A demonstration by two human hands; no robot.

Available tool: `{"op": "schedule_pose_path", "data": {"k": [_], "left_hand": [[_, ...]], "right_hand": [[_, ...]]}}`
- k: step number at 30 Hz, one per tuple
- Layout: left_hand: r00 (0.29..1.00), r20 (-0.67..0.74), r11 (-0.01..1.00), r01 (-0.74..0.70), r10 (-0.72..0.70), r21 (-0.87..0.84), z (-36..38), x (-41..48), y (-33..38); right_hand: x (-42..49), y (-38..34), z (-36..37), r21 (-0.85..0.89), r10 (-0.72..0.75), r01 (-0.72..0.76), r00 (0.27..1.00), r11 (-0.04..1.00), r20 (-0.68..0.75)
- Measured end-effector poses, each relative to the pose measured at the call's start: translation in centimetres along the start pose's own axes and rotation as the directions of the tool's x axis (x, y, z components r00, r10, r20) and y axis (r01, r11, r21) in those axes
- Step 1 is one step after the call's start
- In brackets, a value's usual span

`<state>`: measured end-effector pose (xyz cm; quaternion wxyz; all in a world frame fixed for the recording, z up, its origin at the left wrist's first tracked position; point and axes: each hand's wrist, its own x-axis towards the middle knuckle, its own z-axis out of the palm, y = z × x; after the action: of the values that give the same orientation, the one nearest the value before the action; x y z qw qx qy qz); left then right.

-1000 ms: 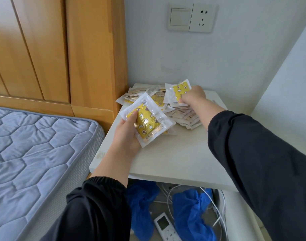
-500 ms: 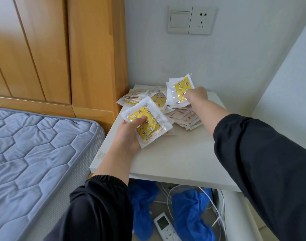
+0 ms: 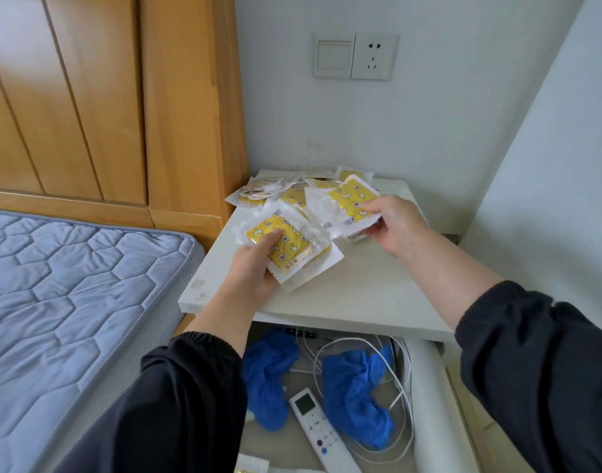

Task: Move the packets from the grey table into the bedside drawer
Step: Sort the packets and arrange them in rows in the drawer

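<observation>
A heap of clear packets [image 3: 275, 194] with yellow or beige contents lies at the back of the grey table [image 3: 354, 291]. My left hand [image 3: 255, 268] grips a small stack of yellow packets [image 3: 289, 247] just above the table's left part, thumb on top. My right hand [image 3: 391, 223] pinches another yellow packet [image 3: 351, 203], lifted off the heap and held beside the stack. Below the table's front edge the bedside drawer [image 3: 426, 404] stands open.
The drawer holds two blue shoe covers [image 3: 354, 380], a white remote [image 3: 320, 428] and white cables [image 3: 402, 387]. A blue quilted mattress [image 3: 71, 295] lies on the left, with the wooden headboard [image 3: 105, 97] behind it. A switch and socket [image 3: 356, 56] sit on the wall above.
My right hand has lifted a yellow packet off the heap and drawn it back towards me and the stack. The left hand keeps its stack, now a little nearer the table's left edge.
</observation>
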<state>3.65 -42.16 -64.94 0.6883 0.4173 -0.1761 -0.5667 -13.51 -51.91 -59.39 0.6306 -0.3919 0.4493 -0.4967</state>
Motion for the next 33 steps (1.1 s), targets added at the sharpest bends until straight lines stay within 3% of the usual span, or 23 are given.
{"op": "schedule_pose_path", "data": {"k": [5, 10, 15, 24, 28, 33], "left_hand": [[1.0, 0.018, 0.996, 0.019, -0.021, 0.087, 0.6, -3.3, -1.6], [0.996, 0.039, 0.99, 0.07, -0.076, 0.124, 1.3, -7.4, -3.3], [0.983, 0.068, 0.965, 0.154, -0.172, 0.214, -0.2, -11.0, -5.2], [0.926, -0.022, 0.831, 0.349, -0.377, 0.433, -5.0, -13.6, -6.5], [0.9, -0.115, 0.704, 0.403, -0.419, 0.584, -6.8, -12.9, -5.9], [0.87, -0.263, 0.651, 0.488, -0.417, 0.582, -7.9, -11.9, -6.4]], "right_hand": [[-5.2, 1.4, -4.6, 0.051, 0.117, -0.122, 0.989, 0.991, 0.093], [-9.9, 2.3, -8.0, -0.097, 0.196, -0.178, 0.955, 0.979, 0.223], [-13.2, 3.5, -10.6, -0.249, 0.33, -0.247, 0.861, 0.936, 0.387], [-15.5, 9.9, -11.5, -0.357, 0.468, -0.361, 0.838, 0.861, 0.28], [-14.8, 11.4, -11.8, -0.466, 0.476, -0.347, 0.858, 0.814, 0.193], [-14.5, 12.3, -11.5, -0.652, 0.481, -0.287, 0.866, 0.702, 0.137]]}}
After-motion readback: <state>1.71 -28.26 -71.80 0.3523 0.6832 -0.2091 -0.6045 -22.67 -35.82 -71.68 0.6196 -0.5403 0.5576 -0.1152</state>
